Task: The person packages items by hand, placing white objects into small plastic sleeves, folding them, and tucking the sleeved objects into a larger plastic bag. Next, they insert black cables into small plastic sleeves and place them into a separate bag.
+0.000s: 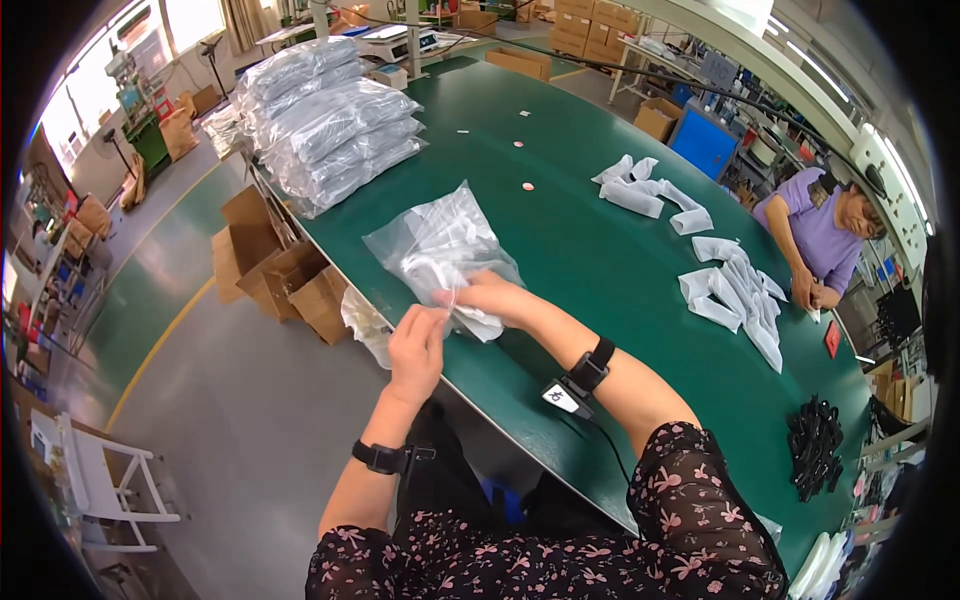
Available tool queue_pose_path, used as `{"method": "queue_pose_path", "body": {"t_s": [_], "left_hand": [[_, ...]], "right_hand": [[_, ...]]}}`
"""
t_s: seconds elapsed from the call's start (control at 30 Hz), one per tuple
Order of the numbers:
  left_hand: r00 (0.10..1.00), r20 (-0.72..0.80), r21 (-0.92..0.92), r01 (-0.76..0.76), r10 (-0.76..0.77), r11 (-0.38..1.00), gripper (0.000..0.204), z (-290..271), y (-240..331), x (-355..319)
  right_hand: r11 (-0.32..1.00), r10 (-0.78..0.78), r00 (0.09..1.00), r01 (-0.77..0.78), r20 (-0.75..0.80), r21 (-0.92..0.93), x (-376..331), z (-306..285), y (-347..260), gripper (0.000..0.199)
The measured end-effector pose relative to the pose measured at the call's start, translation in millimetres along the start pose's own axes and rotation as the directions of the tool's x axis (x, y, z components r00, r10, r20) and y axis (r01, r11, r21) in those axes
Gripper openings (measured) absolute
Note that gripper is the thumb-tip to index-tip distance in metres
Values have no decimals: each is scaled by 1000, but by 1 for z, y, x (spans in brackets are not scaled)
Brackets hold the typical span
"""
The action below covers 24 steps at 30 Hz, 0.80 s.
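Observation:
A clear plastic bag (pixel 468 207) with white wrapped packets (pixel 440 265) inside lies near the left edge of the green table. At the bag's near edge, my left hand (pixel 415 352) is closed, its thumb and fingers pinching the plastic. My right hand (pixel 492 298) reaches across from the right; its fingers are at the bag's mouth against the white packets, partly covered by film. Whether those fingers grip the packets or the plastic is hard to make out.
Filled clear bags (pixel 335 125) are stacked at the far left. Loose white packets (pixel 735 290) lie to the right, near a co-worker (pixel 820 230) in purple. Black cables (pixel 815 445) sit at the right end. Open cardboard boxes (pixel 285 270) stand beside the green table (pixel 560 260).

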<state>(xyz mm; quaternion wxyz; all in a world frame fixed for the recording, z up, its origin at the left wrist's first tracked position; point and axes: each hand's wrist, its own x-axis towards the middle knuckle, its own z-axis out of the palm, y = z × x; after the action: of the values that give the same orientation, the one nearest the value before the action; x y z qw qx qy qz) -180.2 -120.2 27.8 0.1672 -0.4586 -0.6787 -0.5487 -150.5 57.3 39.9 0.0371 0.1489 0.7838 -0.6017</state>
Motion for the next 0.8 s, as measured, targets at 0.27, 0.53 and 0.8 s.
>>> {"method": "queue_pose_path", "body": {"t_s": [0.27,0.53,0.8], "left_hand": [[980,33,-114,-190,195,975,16,-6,26,-6],[999,16,-85,-42,43,996,12,-10,9,-28],[963,232,-21,143,-135,989,8,2,-1,-53]], "right_hand": [[868,-217,954,91,-209,-488,39,52,-24,78],[533,-373,875,-69,-308,-843,26,72,1,90],[724,-599,741,340,-303,-600,96,63,47,87]]}}
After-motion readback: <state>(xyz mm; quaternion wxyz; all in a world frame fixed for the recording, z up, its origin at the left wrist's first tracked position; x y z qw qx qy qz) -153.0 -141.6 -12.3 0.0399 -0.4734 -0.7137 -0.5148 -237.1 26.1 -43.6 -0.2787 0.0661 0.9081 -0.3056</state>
